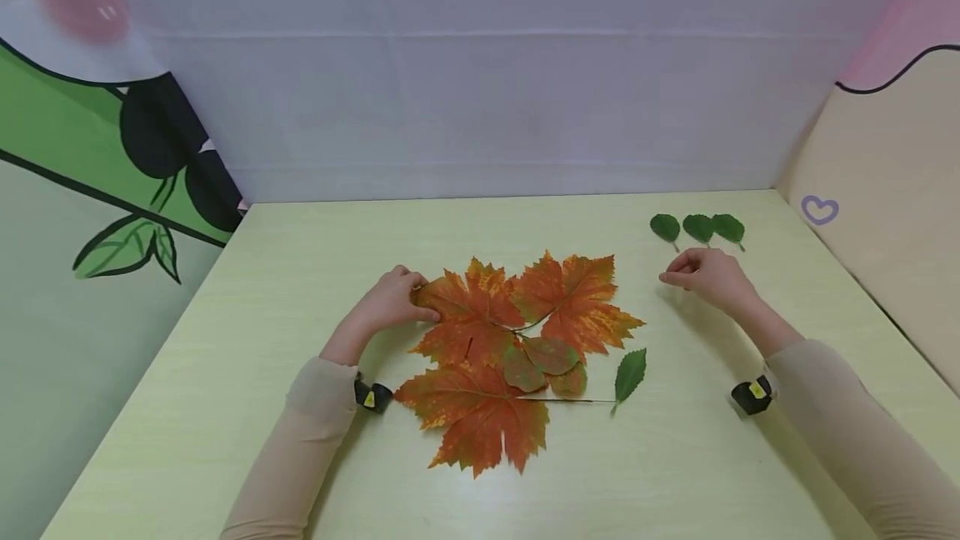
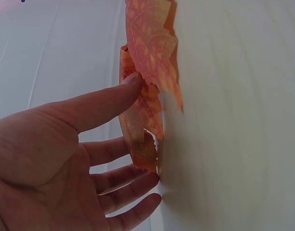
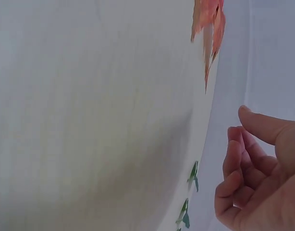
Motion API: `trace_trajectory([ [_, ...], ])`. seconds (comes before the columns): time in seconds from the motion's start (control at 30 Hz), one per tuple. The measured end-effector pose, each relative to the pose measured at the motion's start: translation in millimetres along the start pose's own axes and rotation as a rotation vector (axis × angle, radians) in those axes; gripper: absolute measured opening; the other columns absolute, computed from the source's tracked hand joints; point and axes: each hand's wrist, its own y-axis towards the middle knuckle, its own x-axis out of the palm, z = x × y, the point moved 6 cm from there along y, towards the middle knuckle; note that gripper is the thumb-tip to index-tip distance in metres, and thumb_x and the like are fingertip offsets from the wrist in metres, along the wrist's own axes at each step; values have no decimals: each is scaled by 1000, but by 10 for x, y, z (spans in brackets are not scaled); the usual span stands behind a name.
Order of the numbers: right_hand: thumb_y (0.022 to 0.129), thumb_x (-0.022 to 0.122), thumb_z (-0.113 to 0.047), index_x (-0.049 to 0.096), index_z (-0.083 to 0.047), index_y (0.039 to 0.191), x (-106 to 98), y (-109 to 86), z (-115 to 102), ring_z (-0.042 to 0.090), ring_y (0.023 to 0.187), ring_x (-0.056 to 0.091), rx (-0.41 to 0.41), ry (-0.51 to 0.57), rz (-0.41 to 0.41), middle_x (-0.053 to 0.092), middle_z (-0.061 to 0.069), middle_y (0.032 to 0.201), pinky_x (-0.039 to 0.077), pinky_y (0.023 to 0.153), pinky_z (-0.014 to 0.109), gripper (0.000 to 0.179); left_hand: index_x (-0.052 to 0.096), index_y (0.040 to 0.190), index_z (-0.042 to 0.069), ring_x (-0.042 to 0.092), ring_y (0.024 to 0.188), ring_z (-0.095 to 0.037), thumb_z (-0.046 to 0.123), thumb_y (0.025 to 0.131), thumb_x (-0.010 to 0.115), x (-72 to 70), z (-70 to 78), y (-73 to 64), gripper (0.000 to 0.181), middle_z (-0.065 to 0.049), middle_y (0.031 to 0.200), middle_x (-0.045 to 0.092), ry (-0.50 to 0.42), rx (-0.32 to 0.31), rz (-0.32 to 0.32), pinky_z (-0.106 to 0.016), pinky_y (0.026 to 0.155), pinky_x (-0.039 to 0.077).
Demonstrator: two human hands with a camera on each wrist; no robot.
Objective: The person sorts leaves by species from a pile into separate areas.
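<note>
My left hand [image 1: 390, 300] is at the left edge of an upper orange maple leaf [image 1: 468, 315]. In the left wrist view, the thumb lies on the front of the orange leaf [image 2: 140, 108] and the fingers reach behind it, holding its edge. Two more maple leaves, one at the upper right [image 1: 573, 298] and one below [image 1: 480, 411], lie beside it, with small green-orange leaves [image 1: 551, 355] between them. My right hand [image 1: 705, 277] hovers over the table with loosely bent fingers and nothing in them, just in front of three small green leaves [image 1: 698, 228].
A single green leaf [image 1: 631, 373] lies by the tip of the lower maple leaf's stem. The pale table [image 1: 300, 248] meets a grey-white cloth backdrop [image 1: 487, 107] at its far edge. Printed panels stand at the left [image 1: 67, 340] and right [image 1: 892, 215].
</note>
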Motion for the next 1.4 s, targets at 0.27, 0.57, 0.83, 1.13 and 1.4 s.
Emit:
trace_trajectory([
  [0.27, 82, 65, -34, 64, -10, 86, 124, -453, -363, 17, 69, 50, -73, 20, -38, 62, 5, 77, 38, 60, 29, 25, 55, 115, -3, 46, 102, -33, 32, 76, 72, -27, 24, -42, 56, -21, 114, 48, -2, -8, 1, -45, 86, 40],
  [0.57, 81, 67, -27, 61, -13, 79, 394, -833, -612, 14, 62, 46, -113, 34, -130, 56, -1, 68, 36, 55, 25, 15, 54, 116, -3, 46, 102, -33, 33, 76, 72, -16, 27, -37, 57, -21, 115, 48, -1, -11, -1, -45, 87, 41],
  [0.83, 77, 70, -30, 59, -16, 75, 601, -998, -761, 9, 60, 48, -128, -36, -159, 56, -7, 66, 37, 54, 25, 18, 54, 117, -3, 46, 103, -33, 32, 76, 72, -17, 24, -43, 57, -21, 116, 47, -7, -18, -2, -45, 87, 40],
  [1.13, 64, 77, -45, 54, -15, 74, 687, -985, -783, 12, 57, 43, -73, -192, -149, 49, -5, 63, 32, 50, 27, 39, 53, 118, -3, 45, 104, -33, 32, 76, 72, -26, 27, -47, 58, -21, 117, 47, -7, -22, -5, -45, 87, 40],
  [1.4, 61, 81, -27, 54, -12, 77, 682, -953, -797, 13, 62, 43, -143, -239, -213, 49, -3, 68, 34, 52, 28, 35, 54, 117, -3, 46, 103, -33, 32, 76, 72, -32, 35, -48, 57, -21, 116, 48, -3, -17, -4, -45, 87, 40],
])
